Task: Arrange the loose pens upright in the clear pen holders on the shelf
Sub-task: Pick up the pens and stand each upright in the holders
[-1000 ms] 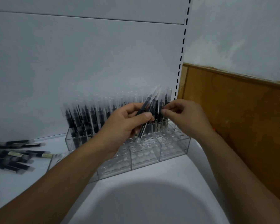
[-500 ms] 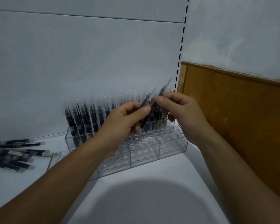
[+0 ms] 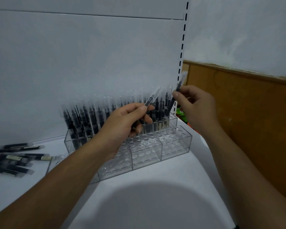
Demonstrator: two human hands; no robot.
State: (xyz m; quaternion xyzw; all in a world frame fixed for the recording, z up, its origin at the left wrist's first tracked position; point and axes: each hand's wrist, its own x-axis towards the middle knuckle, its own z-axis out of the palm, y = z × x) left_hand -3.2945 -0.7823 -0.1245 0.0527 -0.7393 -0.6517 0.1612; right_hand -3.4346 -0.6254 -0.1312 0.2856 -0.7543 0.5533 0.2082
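A clear stepped pen holder [image 3: 175, 146] stands on the white shelf against the back panel. Its rear row is packed with upright black pens [image 3: 82, 119] under clear caps; the front rows show bare holes. My left hand [image 3: 122, 124] grips a small bunch of pens [image 3: 151, 100] that slant up to the right above the holder. My right hand [image 3: 195, 104] pinches a single black pen [image 3: 175, 96], tilted, its lower end above the right end of the rear row. Loose pens [image 3: 15, 159] lie in a heap at the left of the shelf.
The white shelf [image 3: 139, 204] reaches toward me, with a round shadow in front. A slotted upright [image 3: 182, 47] ends the back panel. A brown wooden panel [image 3: 246, 113] stands at the right, with a colourful scrap [image 3: 182, 113] behind the holder's right end.
My right hand has drawn one pen out of the bunch in my left hand and moved it up and to the right. The left hand stayed nearly in place.
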